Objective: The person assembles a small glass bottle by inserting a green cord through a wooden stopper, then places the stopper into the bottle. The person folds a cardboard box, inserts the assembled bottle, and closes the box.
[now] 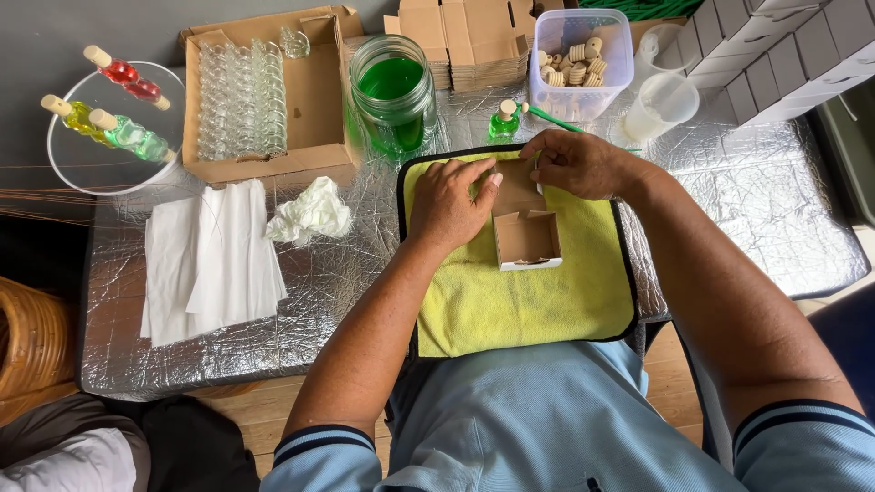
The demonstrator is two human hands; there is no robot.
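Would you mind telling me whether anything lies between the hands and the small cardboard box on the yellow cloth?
Nothing visible does: the left hand and right hand already rest on the small cardboard box, which sits open on the yellow cloth.

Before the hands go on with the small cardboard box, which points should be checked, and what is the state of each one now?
1. Left hand on the small cardboard box: ok.
2. Right hand at the box's far flap: ok.
3. Box lies open on the yellow cloth: ok.
4. Box inside is free of objects: ok.
5. Small green bottle stands upright, corked, beyond the cloth: ok.
6. Box bottom fully folded shut: cannot tell.
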